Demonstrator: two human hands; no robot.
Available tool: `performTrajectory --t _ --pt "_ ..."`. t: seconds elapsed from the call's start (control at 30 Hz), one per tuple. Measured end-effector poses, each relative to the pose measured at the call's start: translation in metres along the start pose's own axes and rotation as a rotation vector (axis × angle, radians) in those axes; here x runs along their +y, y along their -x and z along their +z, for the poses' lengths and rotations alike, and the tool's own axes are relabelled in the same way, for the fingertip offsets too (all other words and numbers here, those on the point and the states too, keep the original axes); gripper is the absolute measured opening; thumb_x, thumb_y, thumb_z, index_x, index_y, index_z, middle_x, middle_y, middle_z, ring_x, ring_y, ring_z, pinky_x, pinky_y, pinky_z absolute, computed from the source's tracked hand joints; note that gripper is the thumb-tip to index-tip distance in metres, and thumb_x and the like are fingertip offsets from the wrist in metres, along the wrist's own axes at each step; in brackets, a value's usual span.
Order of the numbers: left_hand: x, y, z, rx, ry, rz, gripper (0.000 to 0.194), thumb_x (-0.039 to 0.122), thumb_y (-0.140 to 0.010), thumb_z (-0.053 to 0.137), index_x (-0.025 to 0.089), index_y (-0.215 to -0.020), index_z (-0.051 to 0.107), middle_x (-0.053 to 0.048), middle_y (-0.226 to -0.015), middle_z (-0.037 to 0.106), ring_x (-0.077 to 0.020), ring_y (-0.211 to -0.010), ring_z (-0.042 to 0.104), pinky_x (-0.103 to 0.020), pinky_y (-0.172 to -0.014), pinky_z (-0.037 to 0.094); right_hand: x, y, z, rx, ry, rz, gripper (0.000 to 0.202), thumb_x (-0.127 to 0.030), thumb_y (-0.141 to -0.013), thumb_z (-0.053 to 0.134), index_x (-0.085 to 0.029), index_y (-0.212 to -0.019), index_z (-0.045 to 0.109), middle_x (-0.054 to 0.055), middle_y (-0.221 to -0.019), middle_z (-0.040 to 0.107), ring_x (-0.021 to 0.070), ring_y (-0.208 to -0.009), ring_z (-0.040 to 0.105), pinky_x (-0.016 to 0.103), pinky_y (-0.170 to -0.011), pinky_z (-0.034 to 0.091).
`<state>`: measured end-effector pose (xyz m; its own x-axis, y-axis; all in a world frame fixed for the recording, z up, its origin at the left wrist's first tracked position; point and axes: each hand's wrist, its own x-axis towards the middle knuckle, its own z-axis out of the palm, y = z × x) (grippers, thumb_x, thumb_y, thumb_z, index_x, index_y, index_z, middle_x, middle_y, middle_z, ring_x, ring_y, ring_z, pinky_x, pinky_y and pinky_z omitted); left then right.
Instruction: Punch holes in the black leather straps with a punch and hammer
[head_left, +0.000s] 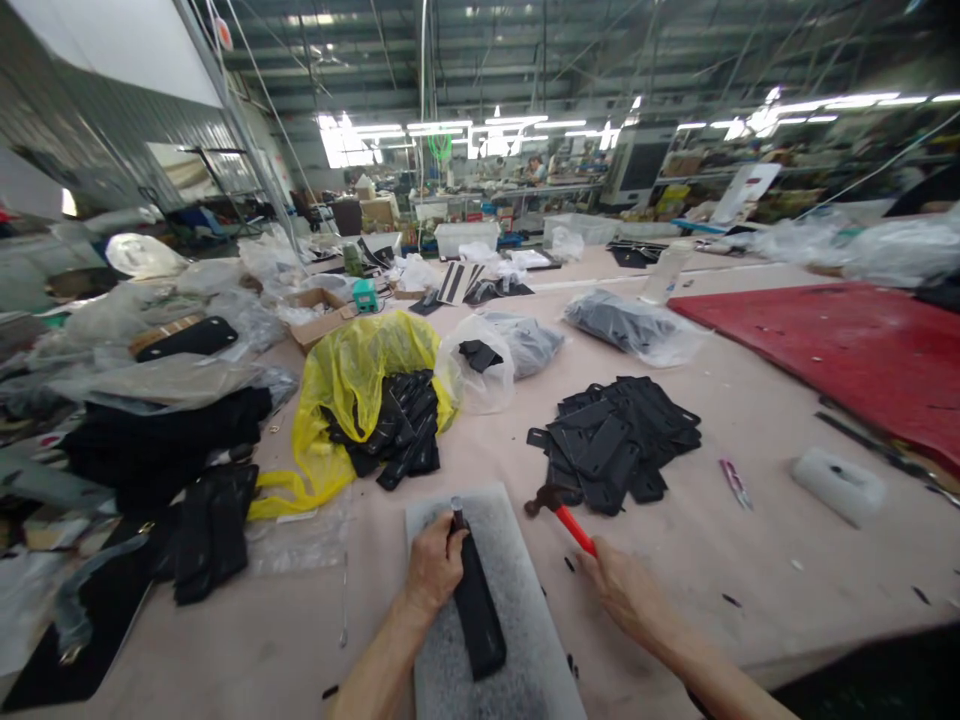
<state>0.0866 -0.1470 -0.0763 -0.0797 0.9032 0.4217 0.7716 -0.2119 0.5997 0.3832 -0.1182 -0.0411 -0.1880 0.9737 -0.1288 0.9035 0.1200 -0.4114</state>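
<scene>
My left hand is closed around a short metal punch, held upright at the far end of a black strip. That strip, apparently leather or fabric, lies lengthwise on a grey-white slab. To the right of the slab, my right hand grips a hammer by its red handle. The hammer's dark head is raised off to the side, apart from the punch. Just beyond it sits a pile of flat black pieces with slots in their ends.
A yellow plastic bag spills black strips at left centre. Clear bags of dark pieces lie farther back. At right are pink-handled snips, a clear plastic roll and a red board. Black offcuts dot the table.
</scene>
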Motion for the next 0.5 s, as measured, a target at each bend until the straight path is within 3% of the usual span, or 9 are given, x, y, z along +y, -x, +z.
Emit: performTrajectory --t 0.07,0.13,0.2,0.27,0.33,0.5 --pt "0.002 0.0 -0.002 -0.009 0.019 0.011 0.019 0.023 -0.091 0.049 0.018 -0.105 0.06 -0.009 -0.093 0.073 -0.0239 -0.088 0.071 -0.035 -0.078 0.057 -0.018 0.005 0.009 0.13 0.092 -0.136 0.035 -0.031 -0.091 0.047 -0.014 -0.12 0.057 0.018 -0.116 0.063 0.0322 -0.102 0.061 0.045 -0.086 0.045" --pt "0.003 0.0 -0.003 -0.043 0.052 -0.016 0.021 0.025 -0.092 0.048 0.018 -0.107 0.061 -0.01 -0.097 0.073 -0.0234 -0.092 0.07 -0.036 -0.082 0.056 -0.046 0.011 0.011 0.137 0.08 -0.358 0.052 -0.03 -0.089 0.053 -0.017 -0.139 0.045 0.018 -0.142 0.048 0.0354 -0.13 0.043 0.054 -0.106 0.032" --pt "0.005 -0.002 -0.005 -0.082 0.083 -0.078 0.02 0.025 -0.091 0.047 0.018 -0.104 0.062 -0.009 -0.096 0.073 -0.0228 -0.092 0.07 -0.035 -0.082 0.056 -0.074 0.017 0.014 -0.026 0.008 -0.58 0.067 -0.038 -0.087 0.058 -0.02 -0.148 0.035 0.014 -0.152 0.038 0.034 -0.141 0.028 0.056 -0.115 0.018" --pt "0.006 -0.004 -0.005 -0.095 0.117 -0.162 0.021 0.025 -0.09 0.047 0.018 -0.1 0.064 -0.008 -0.093 0.074 -0.0222 -0.088 0.071 -0.035 -0.08 0.055 -0.094 0.024 0.02 -0.219 -0.058 -0.709 0.08 -0.047 -0.084 0.061 -0.019 -0.152 0.028 0.013 -0.156 0.031 0.0333 -0.145 0.02 0.057 -0.117 0.009" --pt "0.006 -0.008 -0.007 -0.077 0.162 -0.263 0.022 0.026 -0.089 0.047 0.018 -0.097 0.066 -0.006 -0.09 0.075 -0.0212 -0.084 0.07 -0.033 -0.078 0.055 -0.102 0.03 0.029 -0.326 -0.09 -0.732 0.087 -0.049 -0.083 0.062 -0.017 -0.154 0.023 0.013 -0.159 0.023 0.0332 -0.147 0.012 0.058 -0.118 0.003" --pt "0.0 -0.022 -0.015 0.058 0.238 -0.463 0.023 0.033 -0.087 0.051 0.018 -0.088 0.068 -0.005 -0.082 0.075 -0.0203 -0.077 0.069 -0.032 -0.073 0.053 -0.094 0.031 0.038 -0.388 -0.116 -0.729 0.094 -0.052 -0.083 0.063 -0.017 -0.155 0.013 0.011 -0.161 0.011 0.0321 -0.148 0.003 0.057 -0.118 -0.002"
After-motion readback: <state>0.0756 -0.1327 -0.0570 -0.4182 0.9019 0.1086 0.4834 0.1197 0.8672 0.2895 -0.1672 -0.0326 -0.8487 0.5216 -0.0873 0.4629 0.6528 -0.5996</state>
